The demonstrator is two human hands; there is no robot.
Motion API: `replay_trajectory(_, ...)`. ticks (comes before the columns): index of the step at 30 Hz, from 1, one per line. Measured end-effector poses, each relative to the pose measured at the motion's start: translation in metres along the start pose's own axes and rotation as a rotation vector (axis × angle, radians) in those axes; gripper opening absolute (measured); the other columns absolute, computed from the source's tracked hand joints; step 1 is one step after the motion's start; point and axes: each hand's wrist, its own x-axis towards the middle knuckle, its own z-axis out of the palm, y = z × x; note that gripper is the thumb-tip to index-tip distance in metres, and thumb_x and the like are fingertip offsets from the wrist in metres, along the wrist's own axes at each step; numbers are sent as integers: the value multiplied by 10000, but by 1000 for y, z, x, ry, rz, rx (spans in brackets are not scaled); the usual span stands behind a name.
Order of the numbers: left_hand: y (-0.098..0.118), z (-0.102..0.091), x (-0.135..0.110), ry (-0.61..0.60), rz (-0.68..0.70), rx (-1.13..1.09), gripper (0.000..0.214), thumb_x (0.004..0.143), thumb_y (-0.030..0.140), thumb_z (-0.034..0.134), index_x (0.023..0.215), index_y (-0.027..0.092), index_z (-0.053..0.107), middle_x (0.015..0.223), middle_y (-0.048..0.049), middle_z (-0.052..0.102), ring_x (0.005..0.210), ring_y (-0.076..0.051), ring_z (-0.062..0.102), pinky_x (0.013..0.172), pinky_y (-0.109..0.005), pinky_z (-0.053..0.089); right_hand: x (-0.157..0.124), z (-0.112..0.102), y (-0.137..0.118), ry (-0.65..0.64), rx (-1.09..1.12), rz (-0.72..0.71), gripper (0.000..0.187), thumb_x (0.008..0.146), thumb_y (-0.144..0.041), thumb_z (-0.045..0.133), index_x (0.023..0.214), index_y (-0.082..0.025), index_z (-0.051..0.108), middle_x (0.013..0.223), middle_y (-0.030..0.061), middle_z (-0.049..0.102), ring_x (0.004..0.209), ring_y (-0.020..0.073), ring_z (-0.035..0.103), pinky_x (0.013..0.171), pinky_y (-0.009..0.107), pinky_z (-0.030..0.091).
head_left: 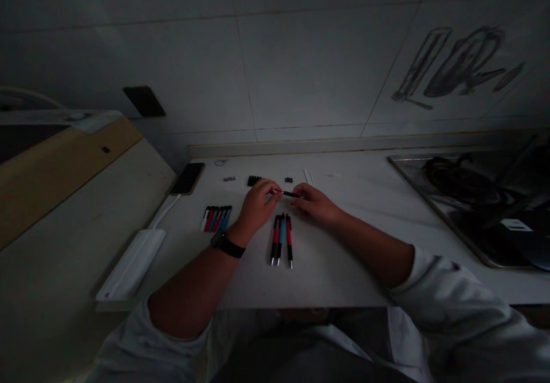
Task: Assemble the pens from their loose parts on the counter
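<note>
My left hand and my right hand meet over the middle of the white counter. Between their fingertips they hold a short black pen part, its left end pinched by the left fingers and its right end by the right. Just below lie three pens with black grips and silver tips: a red pen, a blue pen and another red pen. Left of my left wrist, several coloured pen barrels lie in a row. Behind my left hand are several black grips, partly hidden.
Small metal pieces, small dark pieces and thin white tubes lie toward the back. At left are a phone, a cable and a white power bank. A metal-edged tray or hob bounds the right.
</note>
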Motion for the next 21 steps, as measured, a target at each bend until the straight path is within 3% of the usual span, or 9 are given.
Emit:
replay_trajectory(2,0,0,0,-2,-1,-4,12,935,213,677,947,215,682,1025,-61,653,926,-204,640,870,-356,520,1,0,2,14,16,0,405,800,-518,754,1049,-259,568,817,-16,635,615,138,556,492,247,446)
replay_trajectory(6,1,1,-1,-22,8,19,11,941,210,671,935,214,679,989,-50,654,916,-199,638,866,-347,512,3,-1,4,16,-74,2,315,890,-542,635,926,-232,589,761,0,618,575,138,517,513,271,429)
replay_trajectory(10,-1,2,-1,-23,-17,48,21,938,207,668,936,214,688,983,-49,661,904,-197,632,854,-342,512,-1,0,1,104,-468,-236,206,939,-431,624,996,-240,674,862,30,691,701,170,594,701,313,469)
replay_trajectory(14,-2,-4,3,44,-62,61,28,939,222,669,939,212,695,992,-58,688,917,-201,645,853,-341,520,-6,3,-2,18,-734,-395,210,996,-304,558,1109,-239,722,1060,82,726,874,210,652,848,351,477)
replay_trajectory(17,2,-22,9,98,-96,86,63,941,256,677,965,208,709,987,-62,713,914,-201,665,860,-346,525,-7,5,-2,-47,-833,-401,253,989,-244,560,1182,-226,722,1146,103,720,974,231,668,887,356,484)
replay_trajectory(21,3,-65,22,224,-153,177,114,927,269,686,1012,212,736,1004,-50,740,901,-192,672,873,-342,533,-6,9,0,-70,-916,-402,282,1004,-246,554,1237,-212,709,1211,102,708,1031,222,674,898,335,491)
